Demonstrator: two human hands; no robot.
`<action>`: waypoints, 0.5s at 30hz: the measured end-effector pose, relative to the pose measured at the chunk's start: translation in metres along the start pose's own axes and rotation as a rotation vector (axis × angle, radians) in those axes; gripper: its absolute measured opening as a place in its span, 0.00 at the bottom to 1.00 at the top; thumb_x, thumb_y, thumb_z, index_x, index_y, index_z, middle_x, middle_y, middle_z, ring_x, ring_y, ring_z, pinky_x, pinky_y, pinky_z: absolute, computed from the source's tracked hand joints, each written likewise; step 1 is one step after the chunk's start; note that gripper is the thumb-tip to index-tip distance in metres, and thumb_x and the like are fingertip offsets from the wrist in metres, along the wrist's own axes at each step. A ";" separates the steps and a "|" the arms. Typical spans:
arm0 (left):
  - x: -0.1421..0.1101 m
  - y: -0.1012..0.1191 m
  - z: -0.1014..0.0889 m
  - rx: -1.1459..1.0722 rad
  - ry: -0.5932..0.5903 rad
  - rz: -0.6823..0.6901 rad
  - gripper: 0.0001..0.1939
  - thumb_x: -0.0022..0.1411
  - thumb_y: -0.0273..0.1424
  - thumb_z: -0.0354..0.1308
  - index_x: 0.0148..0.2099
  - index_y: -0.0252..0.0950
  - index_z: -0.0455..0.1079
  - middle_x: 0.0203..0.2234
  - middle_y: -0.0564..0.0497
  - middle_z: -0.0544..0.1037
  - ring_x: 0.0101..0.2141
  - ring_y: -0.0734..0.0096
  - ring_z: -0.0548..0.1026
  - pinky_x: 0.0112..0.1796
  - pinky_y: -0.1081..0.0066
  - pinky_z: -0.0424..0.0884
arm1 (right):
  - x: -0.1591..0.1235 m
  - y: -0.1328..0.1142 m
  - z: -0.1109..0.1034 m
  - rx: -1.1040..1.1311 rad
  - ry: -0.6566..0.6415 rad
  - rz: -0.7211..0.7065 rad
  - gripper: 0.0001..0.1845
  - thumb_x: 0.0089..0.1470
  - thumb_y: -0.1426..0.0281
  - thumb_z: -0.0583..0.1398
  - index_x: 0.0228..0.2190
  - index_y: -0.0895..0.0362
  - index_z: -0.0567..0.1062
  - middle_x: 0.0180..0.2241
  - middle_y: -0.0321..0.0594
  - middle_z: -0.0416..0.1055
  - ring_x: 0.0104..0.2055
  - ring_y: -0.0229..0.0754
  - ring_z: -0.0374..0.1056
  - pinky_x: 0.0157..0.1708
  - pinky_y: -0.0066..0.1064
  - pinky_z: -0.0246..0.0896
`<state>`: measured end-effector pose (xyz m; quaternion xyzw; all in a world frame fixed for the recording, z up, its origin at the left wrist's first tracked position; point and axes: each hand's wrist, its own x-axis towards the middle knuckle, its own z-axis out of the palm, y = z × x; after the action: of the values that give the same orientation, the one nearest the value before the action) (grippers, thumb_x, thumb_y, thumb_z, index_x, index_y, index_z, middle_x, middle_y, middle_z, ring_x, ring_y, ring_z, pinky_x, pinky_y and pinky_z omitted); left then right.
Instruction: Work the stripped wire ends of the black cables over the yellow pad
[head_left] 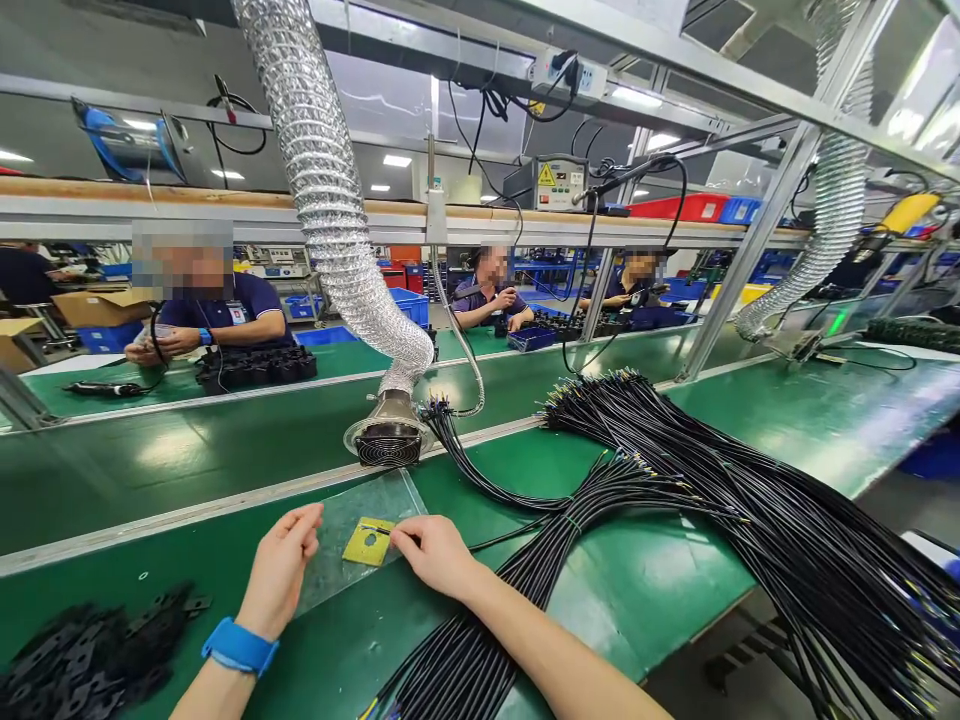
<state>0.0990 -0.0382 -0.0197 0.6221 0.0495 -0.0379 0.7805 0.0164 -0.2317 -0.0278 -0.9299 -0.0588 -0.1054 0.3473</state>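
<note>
My right hand [439,553] pinches a thin black cable [382,531] near its end. The cable's lighter wire tips lie over a yellow square pad with a hole in it [366,543], which looks like a soldering sponge. Under the pad is a clear plastic sheet [337,515] on the green bench. To the left of the pad, my left hand [283,562] is raised with its fingers curled together; whether anything small is between them cannot be made out. A blue band [240,647] circles my left wrist.
Bundled black cables [570,520] spread to the right, with a larger heap [697,450] behind. Flat black parts [90,650] lie at lower left. A fume-extraction fan [388,440] hangs from a silver duct [322,170] beyond the pad. Several co-workers sit across the bench.
</note>
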 end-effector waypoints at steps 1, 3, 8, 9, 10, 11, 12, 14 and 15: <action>0.008 0.001 -0.006 -0.067 0.064 -0.017 0.10 0.48 0.30 0.64 0.34 0.31 0.72 0.25 0.53 0.69 0.22 0.80 0.61 0.22 0.77 0.62 | 0.000 0.000 0.001 -0.032 0.016 0.004 0.13 0.61 0.70 0.56 0.31 0.56 0.80 0.31 0.36 0.77 0.32 0.37 0.68 0.30 0.25 0.51; 0.023 0.005 -0.016 -0.176 0.176 -0.067 0.07 0.49 0.19 0.57 0.32 0.31 0.70 0.27 0.51 0.70 0.26 0.77 0.68 0.28 0.76 0.69 | 0.000 0.000 0.002 -0.070 0.044 0.007 0.12 0.61 0.70 0.56 0.33 0.55 0.80 0.33 0.37 0.77 0.34 0.38 0.70 0.32 0.26 0.54; 0.043 0.010 -0.033 -0.233 0.227 -0.061 0.12 0.51 0.11 0.50 0.32 0.32 0.66 0.29 0.48 0.72 0.33 0.73 0.75 0.50 0.65 0.72 | 0.001 0.001 0.005 -0.098 0.078 -0.006 0.13 0.61 0.71 0.55 0.32 0.55 0.80 0.32 0.38 0.77 0.34 0.39 0.71 0.33 0.27 0.56; 0.044 0.010 -0.035 -0.223 0.214 -0.034 0.11 0.53 0.12 0.51 0.32 0.32 0.66 0.30 0.47 0.73 0.34 0.72 0.76 0.53 0.62 0.70 | 0.002 0.002 0.005 -0.105 0.081 -0.014 0.14 0.61 0.71 0.55 0.32 0.55 0.80 0.31 0.38 0.77 0.33 0.39 0.71 0.33 0.27 0.56; 0.045 0.011 -0.037 -0.213 0.207 -0.013 0.10 0.55 0.13 0.52 0.33 0.32 0.66 0.30 0.47 0.74 0.34 0.71 0.76 0.54 0.60 0.69 | 0.002 0.002 0.006 -0.112 0.086 -0.022 0.14 0.61 0.71 0.55 0.32 0.55 0.80 0.31 0.38 0.77 0.33 0.39 0.71 0.33 0.27 0.56; 0.044 0.011 -0.038 -0.204 0.210 0.002 0.09 0.56 0.14 0.53 0.33 0.32 0.66 0.30 0.47 0.74 0.33 0.71 0.77 0.55 0.58 0.68 | 0.002 0.003 0.006 -0.117 0.089 -0.031 0.13 0.61 0.71 0.55 0.33 0.55 0.80 0.31 0.38 0.77 0.33 0.38 0.71 0.33 0.26 0.57; 0.043 0.012 -0.038 -0.192 0.218 0.007 0.08 0.56 0.15 0.54 0.33 0.32 0.67 0.30 0.46 0.74 0.33 0.71 0.77 0.55 0.58 0.68 | 0.003 0.004 0.007 -0.121 0.094 -0.036 0.13 0.61 0.71 0.55 0.33 0.55 0.80 0.32 0.38 0.77 0.34 0.38 0.71 0.33 0.26 0.57; 0.040 0.013 -0.039 -0.162 0.240 0.000 0.07 0.57 0.16 0.57 0.33 0.32 0.68 0.31 0.47 0.75 0.32 0.71 0.77 0.55 0.58 0.69 | 0.003 0.005 0.008 -0.121 0.101 -0.040 0.13 0.60 0.72 0.55 0.33 0.55 0.80 0.32 0.38 0.77 0.34 0.38 0.71 0.33 0.26 0.57; 0.039 0.014 -0.039 -0.147 0.251 -0.007 0.06 0.57 0.16 0.57 0.33 0.32 0.69 0.31 0.47 0.75 0.32 0.71 0.77 0.56 0.59 0.68 | 0.004 0.005 0.008 -0.118 0.106 -0.039 0.13 0.60 0.73 0.55 0.33 0.55 0.80 0.32 0.38 0.77 0.34 0.38 0.71 0.33 0.26 0.57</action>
<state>0.1382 0.0029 -0.0195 0.5628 0.1517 0.0415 0.8115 0.0222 -0.2301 -0.0365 -0.9406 -0.0521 -0.1643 0.2924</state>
